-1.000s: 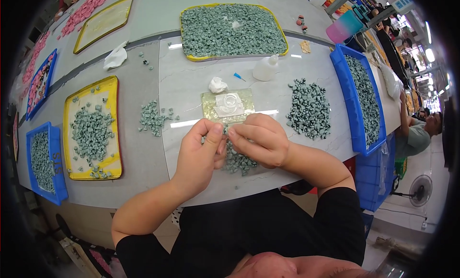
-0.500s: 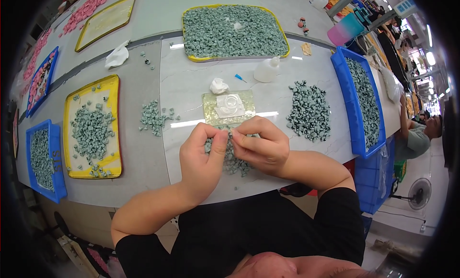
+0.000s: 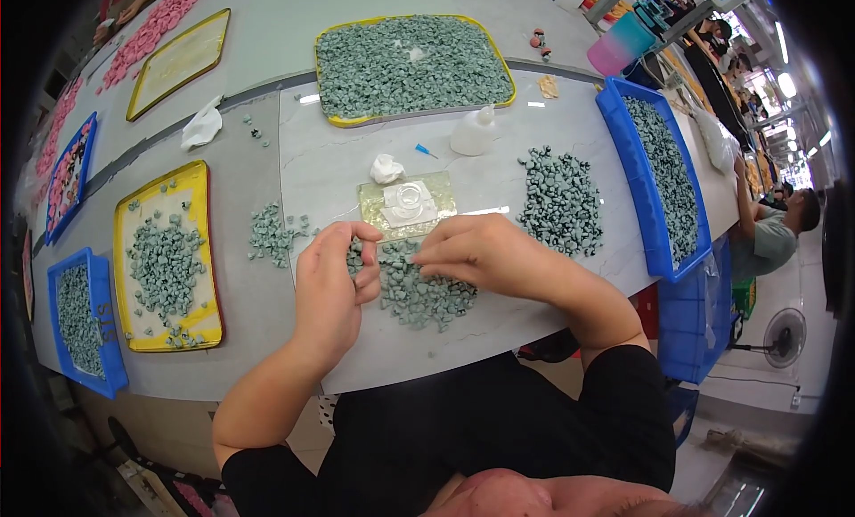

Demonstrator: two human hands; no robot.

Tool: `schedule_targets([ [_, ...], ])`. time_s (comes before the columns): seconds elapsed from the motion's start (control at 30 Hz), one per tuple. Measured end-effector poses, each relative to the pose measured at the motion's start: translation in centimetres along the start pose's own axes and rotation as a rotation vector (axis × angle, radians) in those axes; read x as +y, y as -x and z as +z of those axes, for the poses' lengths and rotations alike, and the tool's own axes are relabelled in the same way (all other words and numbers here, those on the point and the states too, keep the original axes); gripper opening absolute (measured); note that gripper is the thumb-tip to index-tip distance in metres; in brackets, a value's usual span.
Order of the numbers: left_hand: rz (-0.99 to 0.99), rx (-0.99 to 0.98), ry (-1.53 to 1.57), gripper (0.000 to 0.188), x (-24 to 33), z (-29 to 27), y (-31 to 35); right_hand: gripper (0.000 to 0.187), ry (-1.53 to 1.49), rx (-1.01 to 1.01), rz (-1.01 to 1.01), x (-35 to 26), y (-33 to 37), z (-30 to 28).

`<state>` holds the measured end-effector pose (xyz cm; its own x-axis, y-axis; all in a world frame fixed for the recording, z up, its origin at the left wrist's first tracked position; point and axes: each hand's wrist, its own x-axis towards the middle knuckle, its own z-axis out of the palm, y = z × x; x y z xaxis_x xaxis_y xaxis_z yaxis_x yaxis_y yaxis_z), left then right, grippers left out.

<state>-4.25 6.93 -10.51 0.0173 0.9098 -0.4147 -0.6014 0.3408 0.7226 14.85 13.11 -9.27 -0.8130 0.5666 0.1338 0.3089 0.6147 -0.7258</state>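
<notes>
A heap of small grey-green pieces [image 3: 427, 299] lies on the table before me, too small to name more exactly. My left hand [image 3: 331, 281] is at the heap's left edge, fingers curled. Green pieces show by its fingertips, but whether any is held I cannot make out. Over the heap's upper right side my right hand [image 3: 485, 254] has thumb and fingertips pinched together. Whatever lies between them is hidden. Just beyond both hands sits a pale greenish plate [image 3: 374, 216] carrying white paper and a clear round dish [image 3: 409, 196].
Beyond are a white bottle [image 3: 473, 134], a blue-tipped needle [image 3: 426, 150], crumpled tissue [image 3: 386, 169] and a full yellow-rimmed tray [image 3: 414, 89]. A loose pile [image 3: 561, 201] and blue bin [image 3: 655, 192] stand right; another yellow tray [image 3: 198, 250] and blue bin [image 3: 109, 339] stand left.
My hands, fingertips together before, have parted. The left has moved left and the right has come over the heap. The whole view has shifted slightly.
</notes>
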Motion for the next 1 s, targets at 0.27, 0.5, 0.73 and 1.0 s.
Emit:
schedule_targets([
  [0.27,-0.017,-0.053,0.021,0.018,-0.2,0.3,-0.2,0.014,0.467,-0.025,0.312,2.7,2.7,-5.3],
  [0.5,-0.023,-0.061,0.081,0.019,-0.6,-0.4,-0.8,0.018,0.64,-0.181,0.565,3.4,2.6,-4.7],
  [0.73,-0.073,-0.099,0.066,0.019,-0.8,0.0,-1.1,0.015,0.299,0.033,0.227,2.1,1.1,-3.1],
  [1.0,-0.179,-0.182,0.029,0.014,-1.3,0.4,-0.6,0.02,0.114,0.389,-0.125,0.4,-0.7,0.8],
])
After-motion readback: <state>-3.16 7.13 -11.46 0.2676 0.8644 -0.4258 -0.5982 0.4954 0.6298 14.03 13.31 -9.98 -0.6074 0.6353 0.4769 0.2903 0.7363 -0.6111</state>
